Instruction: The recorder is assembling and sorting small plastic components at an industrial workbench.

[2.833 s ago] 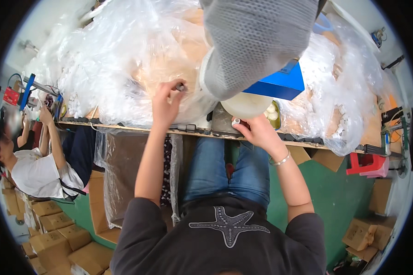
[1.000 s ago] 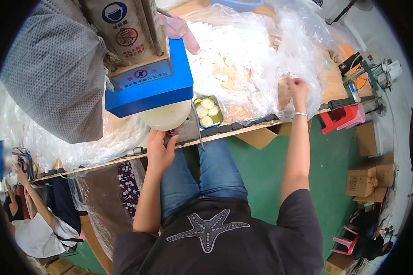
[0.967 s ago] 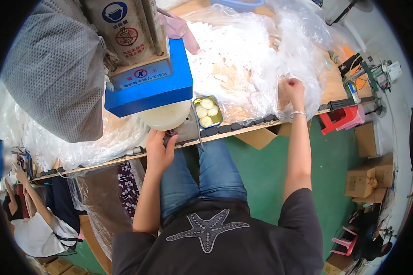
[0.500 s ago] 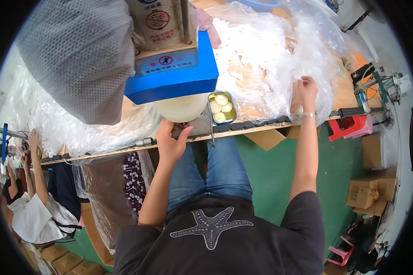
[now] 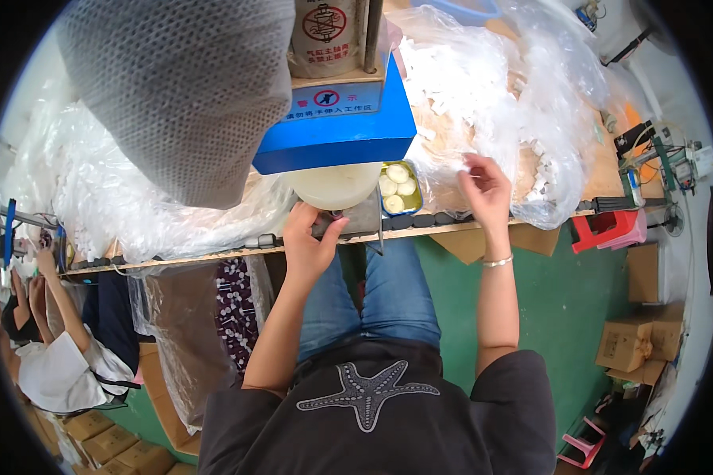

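At the blue press machine (image 5: 337, 131), my left hand (image 5: 309, 237) is closed, thumb and fingers pinching a small dark purple part (image 5: 337, 214). That part sits under the round cream-coloured press head (image 5: 337, 186), above a grey metal plate (image 5: 362, 218). To the right, my right hand (image 5: 487, 190) is raised over the bench edge. Its thumb and forefinger come together on what looks like a small white piece (image 5: 463, 165), hard to tell against the plastic behind. Between the hands stands a small blue-rimmed tin (image 5: 402, 188) holding several round pale discs.
Clear plastic sheeting (image 5: 558, 186) and heaps of small white pieces (image 5: 459, 87) cover the bench. A grey mesh cover (image 5: 182, 103) hangs at upper left. Below the bench is a bag of purple-and-white parts (image 5: 236, 309). A co-worker (image 5: 67, 356) sits at far left; red stools (image 5: 606, 229) stand right.
My right hand has moved left and nearer, from the plastic-covered pile toward the press. The left hand stays at the press head, where the dark purple part now shows. The view has shifted slightly.
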The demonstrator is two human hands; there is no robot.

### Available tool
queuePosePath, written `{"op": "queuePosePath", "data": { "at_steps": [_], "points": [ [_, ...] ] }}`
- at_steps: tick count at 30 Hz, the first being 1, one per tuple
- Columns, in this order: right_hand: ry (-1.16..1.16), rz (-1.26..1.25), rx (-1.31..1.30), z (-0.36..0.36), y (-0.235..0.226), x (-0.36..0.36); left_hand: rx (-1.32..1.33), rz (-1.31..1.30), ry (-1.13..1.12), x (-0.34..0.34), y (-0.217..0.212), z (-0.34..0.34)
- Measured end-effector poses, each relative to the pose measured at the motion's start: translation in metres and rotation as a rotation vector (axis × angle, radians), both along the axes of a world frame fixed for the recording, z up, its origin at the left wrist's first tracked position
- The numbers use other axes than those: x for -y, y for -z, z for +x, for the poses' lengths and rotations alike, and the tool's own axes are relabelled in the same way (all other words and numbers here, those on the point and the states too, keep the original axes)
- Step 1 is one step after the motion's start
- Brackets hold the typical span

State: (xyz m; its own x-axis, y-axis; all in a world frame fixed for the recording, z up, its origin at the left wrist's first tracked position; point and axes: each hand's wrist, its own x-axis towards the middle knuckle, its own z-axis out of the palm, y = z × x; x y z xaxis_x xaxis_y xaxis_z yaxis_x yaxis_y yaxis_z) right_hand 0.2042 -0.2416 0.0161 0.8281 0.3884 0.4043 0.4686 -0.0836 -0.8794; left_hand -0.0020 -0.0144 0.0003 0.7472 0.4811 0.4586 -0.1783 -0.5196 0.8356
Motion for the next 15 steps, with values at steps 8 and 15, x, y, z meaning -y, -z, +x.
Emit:
{"op": "queuePosePath", "data": {
  "at_steps": [8,15],
  "points": [
    [0.122,-0.896,0.473,0.027,-0.005,0.014,0.043,0.007,-0.07,-0.002,-0.002,0.001],
    [0.07,-1.122,0.546,0.025,-0.008,0.009,0.032,0.031,-0.076,-0.001,-0.003,-0.002]
  ]
}}
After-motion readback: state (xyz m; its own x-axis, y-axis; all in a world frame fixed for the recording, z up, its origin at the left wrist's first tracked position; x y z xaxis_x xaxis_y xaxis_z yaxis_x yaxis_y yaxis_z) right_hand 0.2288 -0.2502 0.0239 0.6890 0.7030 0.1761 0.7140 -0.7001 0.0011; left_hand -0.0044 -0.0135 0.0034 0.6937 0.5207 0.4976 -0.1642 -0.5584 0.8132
